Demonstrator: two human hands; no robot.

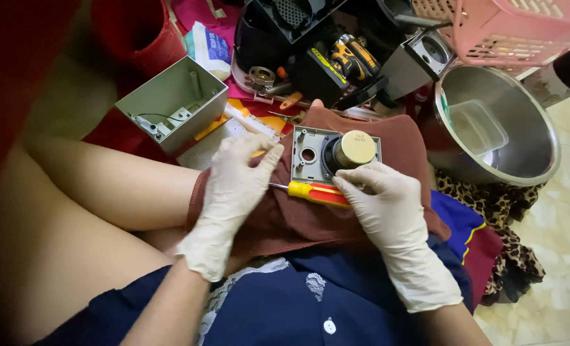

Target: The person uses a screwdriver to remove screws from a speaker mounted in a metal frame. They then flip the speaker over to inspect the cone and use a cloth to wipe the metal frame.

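The right hand [387,208], gloved in pale latex, gripped the yellow-and-red handle of a screwdriver [317,192]; its fingers covered the rear of the handle, and only a short stub of the metal shaft showed, pointing toward the left hand [237,186]; the tip was too small to make out; the left hand's gloved fingers were loosely curled and grasped nothing that could be seen, though whether they pinched something small at the fingertips could not be told. Just beyond the right fingertips lay a grey speaker panel [310,163], square, with a round hole and a black speaker whose gold magnet cap [354,148] faced up; it rested on a brown cloth [368,224] spread over the person's lap. Past the left fingertips stood an open grey plastic box [169,102] with thin wires inside; beyond the panel sat a heap of dark tools, partly hidden; to the far side of the right hand stood a steel pot [522,141] under a pink basket [522,25], cut off by the frame; pale floor tiles [567,256] showed beyond.
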